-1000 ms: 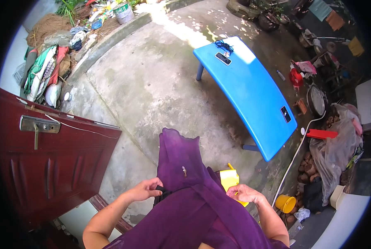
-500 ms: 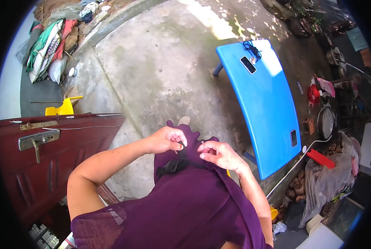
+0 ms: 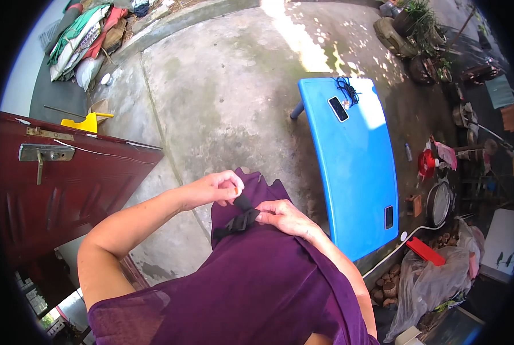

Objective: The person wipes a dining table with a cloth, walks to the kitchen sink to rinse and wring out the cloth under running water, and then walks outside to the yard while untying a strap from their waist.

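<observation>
A black strap runs around the waist over the purple clothing, with a bunched or buckled part at its middle. My left hand is closed, thumb and fingers pinching the upper end of a short black length of the strap that slants up from the waist. My right hand is closed at the bunched part, thumb and fingers gripping its right side. The fingers hide part of the strap, and I cannot tell whether a buckle or a knot sits there.
To the right stands a blue table bearing two phones, one a white-edged phone, and a black cable. An open dark red door is at left. A yellow dustpan, piled sacks and a plastic sheet lie around the concrete floor.
My hands have come lower and closer to the waist strap. The left now holds its raised length, and the right has moved left onto the bunched part. The view has shifted slightly.
</observation>
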`<state>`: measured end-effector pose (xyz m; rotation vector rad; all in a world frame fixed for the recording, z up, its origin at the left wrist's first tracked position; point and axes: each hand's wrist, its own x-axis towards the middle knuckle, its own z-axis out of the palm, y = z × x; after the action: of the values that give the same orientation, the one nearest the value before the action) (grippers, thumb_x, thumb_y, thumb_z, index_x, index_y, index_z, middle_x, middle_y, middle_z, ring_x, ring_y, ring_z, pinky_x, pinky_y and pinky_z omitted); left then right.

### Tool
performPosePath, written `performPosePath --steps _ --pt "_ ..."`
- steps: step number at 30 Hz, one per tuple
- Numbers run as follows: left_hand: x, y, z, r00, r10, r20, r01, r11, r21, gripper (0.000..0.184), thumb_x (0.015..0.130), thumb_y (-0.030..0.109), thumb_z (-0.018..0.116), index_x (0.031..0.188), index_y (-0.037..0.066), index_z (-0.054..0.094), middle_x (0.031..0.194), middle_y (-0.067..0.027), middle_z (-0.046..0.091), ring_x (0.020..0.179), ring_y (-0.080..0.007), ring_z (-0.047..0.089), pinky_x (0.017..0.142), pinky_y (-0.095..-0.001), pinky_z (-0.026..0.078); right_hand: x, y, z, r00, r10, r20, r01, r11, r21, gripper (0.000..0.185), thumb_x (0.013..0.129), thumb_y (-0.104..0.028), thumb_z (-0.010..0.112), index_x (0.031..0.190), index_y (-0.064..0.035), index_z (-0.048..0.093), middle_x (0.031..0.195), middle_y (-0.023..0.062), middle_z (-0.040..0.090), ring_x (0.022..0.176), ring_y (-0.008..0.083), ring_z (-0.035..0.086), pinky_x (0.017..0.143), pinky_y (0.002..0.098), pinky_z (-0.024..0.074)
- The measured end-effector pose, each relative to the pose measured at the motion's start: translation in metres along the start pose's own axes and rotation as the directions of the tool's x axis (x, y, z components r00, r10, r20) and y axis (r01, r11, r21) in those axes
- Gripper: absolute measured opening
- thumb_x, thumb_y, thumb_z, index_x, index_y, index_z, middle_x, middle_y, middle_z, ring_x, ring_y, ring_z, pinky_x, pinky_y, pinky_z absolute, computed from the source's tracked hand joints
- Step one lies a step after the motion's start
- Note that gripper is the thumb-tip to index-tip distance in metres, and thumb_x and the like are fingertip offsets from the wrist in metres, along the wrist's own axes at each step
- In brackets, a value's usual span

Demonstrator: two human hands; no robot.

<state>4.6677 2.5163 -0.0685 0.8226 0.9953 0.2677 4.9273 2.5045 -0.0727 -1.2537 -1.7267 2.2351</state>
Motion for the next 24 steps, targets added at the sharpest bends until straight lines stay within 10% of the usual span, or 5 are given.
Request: performPosePath --steps 8,15,18,21,24 --pt "-0.025 -0.002 0.046 0.967 0.251 0.053 -0.226 0.737 0.637 0.041 0.082 0.022 0.072 0.115 0.007 0.053 0.097 -0.0086 0.055 0.079 -0.0183 0.06 0.072 -0.0318 0.051 0.004 -0.002 -0.003 0.997 0.012 -0.07 -0.031 0.96 -0.28 0.021 0.092 -0.02 0.054 0.09 -0.0013 0.064 0.084 0.0131 0.067 0.078 0.0223 0.063 0.069 0.0355 0.0472" --pt "-0.025 -0.028 0.045 0.951 0.215 -0.221 -0.107 0.902 0.418 0.028 0.093 0.015 0.051 0.119 0.006 0.051 0.089 -0.0041 0.059 0.075 -0.0119 0.057 0.065 -0.0308 0.047 0.019 -0.009 0.007 0.791 -0.546 -0.277 0.328 0.76 -0.561 0.022 0.093 -0.019 0.054 0.087 0.0008 0.061 0.069 0.0115 0.06 0.065 0.013 0.059 0.057 0.0334 0.0446" --pt "-0.018 -0.041 0.05 0.937 0.229 -0.262 -0.152 0.947 0.284 0.027 0.096 0.012 0.045 0.122 0.007 0.05 0.09 -0.001 0.057 0.074 -0.0077 0.052 0.062 -0.0273 0.044 0.013 -0.029 0.003 0.978 -0.04 -0.203 0.028 0.998 -0.061 0.023 0.094 -0.02 0.055 0.086 0.0003 0.061 0.063 0.0058 0.053 0.058 0.0094 0.053 0.049 0.0309 0.0422" --pt "0.001 -0.067 0.046 0.841 0.405 -0.359 -0.355 0.913 0.201 0.025 0.096 0.014 0.046 0.118 0.003 0.051 0.093 -0.0085 0.06 0.09 -0.0156 0.055 0.08 -0.0312 0.045 0.025 -0.022 0.001 0.989 0.111 -0.094 -0.084 0.964 0.252 0.023 0.095 -0.021 0.055 0.085 -0.0013 0.061 0.062 -0.001 0.045 0.053 0.0068 0.045 0.045 0.0261 0.0383" --pt "-0.003 -0.056 0.044 0.923 0.15 -0.356 -0.205 0.971 -0.124 0.021 0.097 0.014 0.046 0.115 0.004 0.053 0.089 -0.0058 0.058 0.086 -0.0123 0.053 0.078 -0.0299 0.044 0.041 -0.001 0.0 0.991 0.135 -0.016 -0.113 0.884 0.453 0.024 0.096 -0.021 0.055 0.084 -0.0009 0.061 0.062 -0.0038 0.042 0.05 0.007 0.039 0.044 0.0238 0.0366"
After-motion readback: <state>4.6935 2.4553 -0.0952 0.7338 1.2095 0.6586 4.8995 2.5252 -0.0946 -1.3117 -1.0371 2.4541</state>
